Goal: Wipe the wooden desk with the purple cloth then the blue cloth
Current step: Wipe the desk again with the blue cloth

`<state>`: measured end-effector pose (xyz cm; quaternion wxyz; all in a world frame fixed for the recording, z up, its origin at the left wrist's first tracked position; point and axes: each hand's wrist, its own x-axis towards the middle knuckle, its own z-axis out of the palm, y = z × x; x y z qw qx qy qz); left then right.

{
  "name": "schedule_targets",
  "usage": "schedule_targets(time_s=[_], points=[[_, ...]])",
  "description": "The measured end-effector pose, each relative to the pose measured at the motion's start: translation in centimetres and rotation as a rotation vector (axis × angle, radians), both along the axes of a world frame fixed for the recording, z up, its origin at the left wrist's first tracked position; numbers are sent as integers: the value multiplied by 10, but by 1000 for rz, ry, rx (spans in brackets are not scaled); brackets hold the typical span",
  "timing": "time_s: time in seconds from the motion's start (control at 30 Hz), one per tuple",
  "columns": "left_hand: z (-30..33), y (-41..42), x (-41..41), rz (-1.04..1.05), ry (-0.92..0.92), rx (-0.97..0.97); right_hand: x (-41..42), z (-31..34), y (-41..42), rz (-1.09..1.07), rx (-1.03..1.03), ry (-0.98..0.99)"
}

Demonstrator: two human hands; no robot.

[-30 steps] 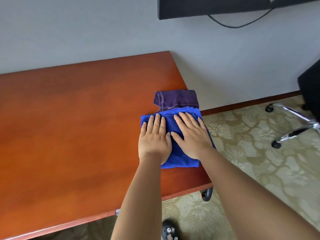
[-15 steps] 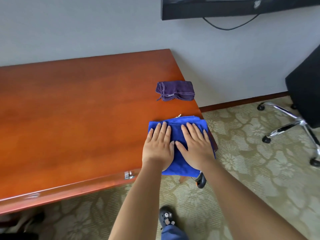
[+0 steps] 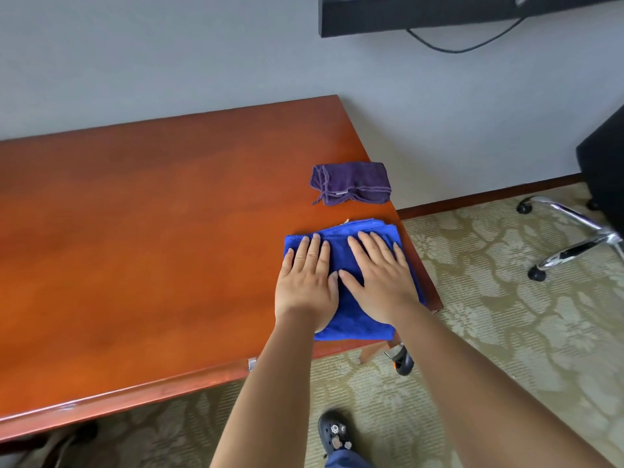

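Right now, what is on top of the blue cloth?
Both hands lie flat on the blue cloth, left hand beside right hand, fingers straight. They cover its middle, so any folds there are hidden. The purple cloth lies apart, not on it.

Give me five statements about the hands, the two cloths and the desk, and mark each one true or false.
1. Both hands lie flat on the blue cloth. True: the left hand and right hand press it with straight fingers.
2. The purple cloth lies under the blue cloth. False: it lies apart, farther from the person.
3. The blue cloth sits near the right end of the wooden desk. True.
4. The right hand grips the purple cloth. False: nothing touches it.
5. An office chair stands on the carpet to the right. True.
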<state>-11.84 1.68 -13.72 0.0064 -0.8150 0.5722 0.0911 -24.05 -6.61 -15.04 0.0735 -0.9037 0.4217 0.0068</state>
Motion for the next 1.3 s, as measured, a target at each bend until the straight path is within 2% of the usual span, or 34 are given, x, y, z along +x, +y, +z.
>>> schedule_targets(time_s=[0.37,0.63,0.9,1.13,1.3], points=[[-2,-34,19,22,-9,-13,23,-1,-38,-13,17,-26],[1,30,14,57,7,-6,17,4,23,47,67,-21],[0,81,32,172,12,-15,45,2,65,155,23,-55],[-1,66,60,213,16,-48,78,1,45,183,17,-45],[-2,38,93,224,9,-62,111,-1,19,193,-4,-107]])
